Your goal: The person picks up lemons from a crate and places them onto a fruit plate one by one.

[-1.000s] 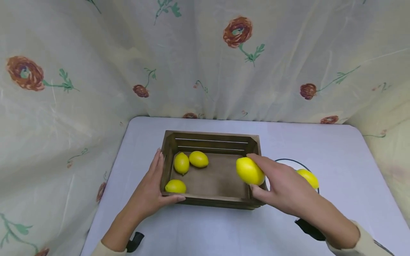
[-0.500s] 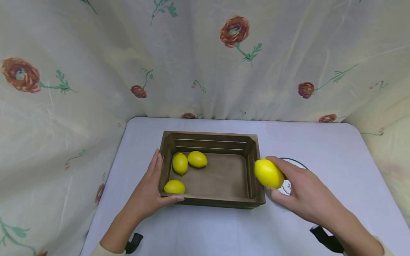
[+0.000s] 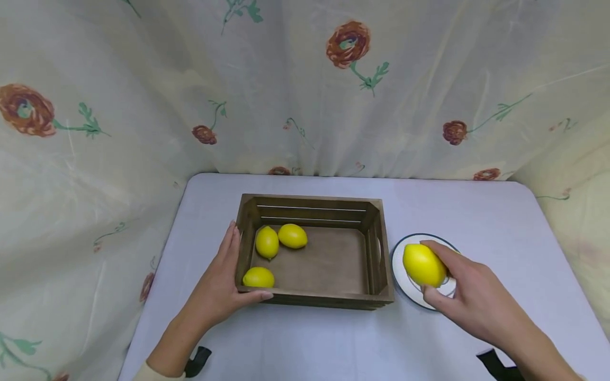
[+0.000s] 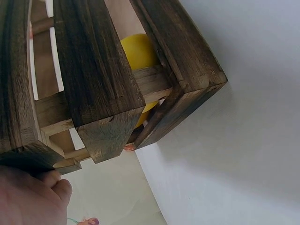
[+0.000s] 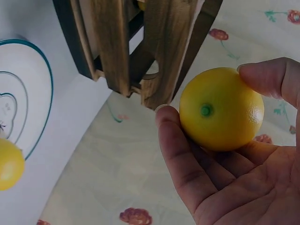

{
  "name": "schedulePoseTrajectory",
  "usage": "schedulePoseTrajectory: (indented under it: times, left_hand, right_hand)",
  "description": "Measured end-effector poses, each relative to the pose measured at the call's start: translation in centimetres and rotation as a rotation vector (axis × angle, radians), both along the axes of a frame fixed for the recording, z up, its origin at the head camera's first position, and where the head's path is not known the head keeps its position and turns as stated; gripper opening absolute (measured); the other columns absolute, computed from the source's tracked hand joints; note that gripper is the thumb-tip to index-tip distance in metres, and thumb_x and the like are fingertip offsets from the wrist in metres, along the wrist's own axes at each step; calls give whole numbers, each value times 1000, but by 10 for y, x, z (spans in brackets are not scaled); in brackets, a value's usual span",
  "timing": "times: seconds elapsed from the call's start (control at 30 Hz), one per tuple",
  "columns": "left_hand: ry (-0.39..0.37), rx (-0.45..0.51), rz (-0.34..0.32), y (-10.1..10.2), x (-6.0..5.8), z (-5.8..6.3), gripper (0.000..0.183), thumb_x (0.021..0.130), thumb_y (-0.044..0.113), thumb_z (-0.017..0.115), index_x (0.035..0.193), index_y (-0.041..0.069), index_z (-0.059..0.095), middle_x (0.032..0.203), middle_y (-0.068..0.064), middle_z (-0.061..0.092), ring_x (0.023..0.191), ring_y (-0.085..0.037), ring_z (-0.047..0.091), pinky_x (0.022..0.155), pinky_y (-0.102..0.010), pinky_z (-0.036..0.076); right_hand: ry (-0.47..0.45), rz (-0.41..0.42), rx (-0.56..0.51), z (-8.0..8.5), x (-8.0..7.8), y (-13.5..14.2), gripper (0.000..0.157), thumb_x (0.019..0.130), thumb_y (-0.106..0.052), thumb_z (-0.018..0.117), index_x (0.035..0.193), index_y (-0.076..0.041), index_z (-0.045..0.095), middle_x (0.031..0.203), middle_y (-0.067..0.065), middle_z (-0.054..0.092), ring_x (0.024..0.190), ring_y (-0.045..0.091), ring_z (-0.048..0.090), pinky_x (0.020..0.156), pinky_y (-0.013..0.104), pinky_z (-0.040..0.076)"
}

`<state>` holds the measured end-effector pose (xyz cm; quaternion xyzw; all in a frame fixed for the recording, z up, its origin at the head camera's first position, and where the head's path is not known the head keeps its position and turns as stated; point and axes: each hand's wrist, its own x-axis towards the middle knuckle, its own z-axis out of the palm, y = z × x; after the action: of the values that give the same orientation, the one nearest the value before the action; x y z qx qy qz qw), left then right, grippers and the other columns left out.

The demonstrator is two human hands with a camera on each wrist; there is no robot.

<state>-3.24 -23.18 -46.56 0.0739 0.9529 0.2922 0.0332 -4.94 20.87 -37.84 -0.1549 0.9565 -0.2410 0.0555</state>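
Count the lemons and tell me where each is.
5. In the crate: two lemons toward the back left and one lemon in the front left corner. One lemon in the right hand. One lemon on the plate, mostly hidden by that hand in the head view.

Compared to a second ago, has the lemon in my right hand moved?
Yes, rightward: in the head view, the held lemon overlapped the crate then, and overlaps the plate now.
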Motion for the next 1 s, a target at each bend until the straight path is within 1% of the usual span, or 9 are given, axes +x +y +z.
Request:
schedulePoseTrajectory:
  times: [0.13,0.23,0.3,0.47,0.53,0.63,0.73,0.87,1.0]
  left_hand:
    - [-3,-2,0,-1,0,0,143,72,79,79,169,9,0,176,-5,-9,156,-41,20,118,-63,33]
    - [-5,-2,2,-1,0,0,143,72,79,79,169,10,-1,176,-6,-8,156,-42,21,117,-63,33]
    - [-7,2,3,-1,0,-1,143,72,78,79,169,10,-1,176,-6,-8,156,-41,21,117,-64,33]
    - [-19,5,2,0,1,-1,143,72,78,80,169,10,-2,176,-4,-10,157,-41,19,118,-64,32]
    - [-25,6,4,0,1,0,143,72,76,81,169,10,-1,175,-2,-11,157,-42,19,118,-64,32]
    - [-30,8,5,-1,2,0,143,73,74,83,168,9,-1,175,-1,-12,157,-42,19,118,-63,32]
    - [-27,7,3,0,2,1,143,73,74,83,168,8,-1,175,-1,-12,157,-42,19,118,-63,32]
    - [-23,3,0,0,1,1,143,73,75,82,168,9,-1,175,-2,-11,157,-42,19,118,-63,32]
    - [-32,8,0,0,1,2,143,73,74,83,168,10,-2,175,-1,-12,156,-43,19,118,-64,32]
  right_hand:
    - [-10,-25,2,-8,2,7,65,83,-14,76,144,-5,55,106,6,69,81,19,57,64,33,48]
    - [-12,-47,8,-16,4,14,64,83,-14,76,143,-4,56,103,6,69,80,20,56,65,35,48]
    - [-15,-66,23,-24,5,19,64,83,-16,76,143,-2,56,101,7,68,79,20,56,65,35,47]
    - [-67,-113,74,-48,7,33,67,85,-19,74,144,5,52,94,7,64,74,20,51,62,35,43]
    - [-100,-128,92,-58,7,38,68,86,-20,73,144,6,51,95,10,65,74,22,51,63,36,43]
    - [-132,-143,122,-73,6,43,69,85,-21,73,143,9,51,102,17,68,77,24,54,66,40,47]
    - [-146,-154,145,-85,7,47,70,85,-21,74,142,12,50,110,25,68,80,28,57,71,48,55]
    - [-160,-171,168,-97,7,54,74,84,-20,75,141,16,45,114,31,65,84,32,60,79,59,57]
    - [-193,-200,190,-107,6,63,78,84,-21,74,142,17,39,112,33,64,82,33,60,75,58,56]
